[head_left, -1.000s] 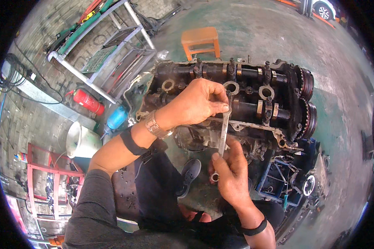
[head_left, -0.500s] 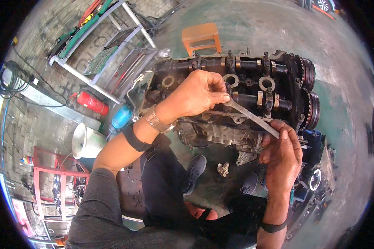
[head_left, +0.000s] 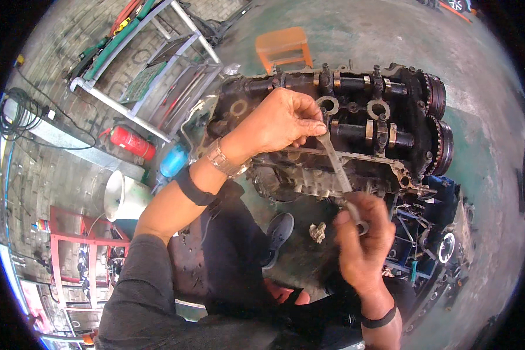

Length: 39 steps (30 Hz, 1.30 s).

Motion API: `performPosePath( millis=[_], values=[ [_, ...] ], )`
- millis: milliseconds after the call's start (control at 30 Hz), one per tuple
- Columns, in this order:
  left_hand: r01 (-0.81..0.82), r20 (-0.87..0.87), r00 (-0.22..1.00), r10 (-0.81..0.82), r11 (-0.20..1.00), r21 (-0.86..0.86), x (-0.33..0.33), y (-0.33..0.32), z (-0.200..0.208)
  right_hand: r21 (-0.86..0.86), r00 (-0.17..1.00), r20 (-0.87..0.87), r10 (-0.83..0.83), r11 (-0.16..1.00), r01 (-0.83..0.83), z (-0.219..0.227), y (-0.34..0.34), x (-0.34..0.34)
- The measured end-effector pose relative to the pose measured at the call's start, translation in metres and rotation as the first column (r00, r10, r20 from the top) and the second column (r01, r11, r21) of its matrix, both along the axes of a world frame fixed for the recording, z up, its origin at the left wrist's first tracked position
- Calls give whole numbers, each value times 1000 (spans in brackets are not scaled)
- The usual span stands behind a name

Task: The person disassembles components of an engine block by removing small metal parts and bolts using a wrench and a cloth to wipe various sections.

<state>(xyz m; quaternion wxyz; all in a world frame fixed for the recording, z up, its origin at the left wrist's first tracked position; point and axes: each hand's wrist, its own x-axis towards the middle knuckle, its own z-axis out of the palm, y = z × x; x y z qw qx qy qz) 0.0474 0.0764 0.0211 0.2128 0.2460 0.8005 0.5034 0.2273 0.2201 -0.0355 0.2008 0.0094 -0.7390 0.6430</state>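
Observation:
A long steel wrench [head_left: 337, 164] slants across the near side of a greasy cylinder head [head_left: 356, 157]. My left hand [head_left: 280, 125] is closed, pinching the wrench's upper end between thumb and fingers beside a bolt on the near camshaft [head_left: 351, 129]. It partly hides that end, so whether the wrench sits on the bolt I cannot tell. Around the lower part of the wrench my right hand [head_left: 361, 251] is closed, slightly blurred, with a ring end showing between its fingers. Two dark toothed wheels, one of them the nearer sprocket [head_left: 440, 146], sit at the head's right end.
An orange stool [head_left: 282, 44] stands beyond the cylinder head. To the left are a metal rack [head_left: 119, 114], a red fire extinguisher [head_left: 132, 142], a blue cylinder [head_left: 173, 161] and a white bucket [head_left: 119, 198]. A tool case [head_left: 429, 204] lies at right, and a crumpled rag [head_left: 317, 233] on the floor.
My right hand has swung the wrench's lower end toward me and to the left, so the wrench stands steeper. My left hand keeps its pinch on the upper end.

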Motion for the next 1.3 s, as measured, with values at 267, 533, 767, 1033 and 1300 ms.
performPosePath(
  millis=[267, 533, 767, 1033, 1300],
  values=[
    [-14, 29, 999, 14, 1000, 11, -2, -2, 0, -24, 957, 101, 272, 962, -271, -8, -38, -7],
    [2, 7, 1000, -1, 1000, -26, -1, 1, 4, -104, 949, 56, 310, 947, -303, -6, -48, -15],
    [-47, 22, 999, 48, 998, -46, 0, 0, 4, -77, 949, 139, 282, 959, -273, 5, -17, -7],
    [-10, 18, 1000, 11, 1000, -8, -2, -3, 3, -393, 985, 169, -40, 914, 105, 23, 29, -23],
    [16, 49, 999, -18, 999, 30, -1, -5, 2, -485, 994, 84, -72, 868, 104, 20, 32, -26]
  ],
)
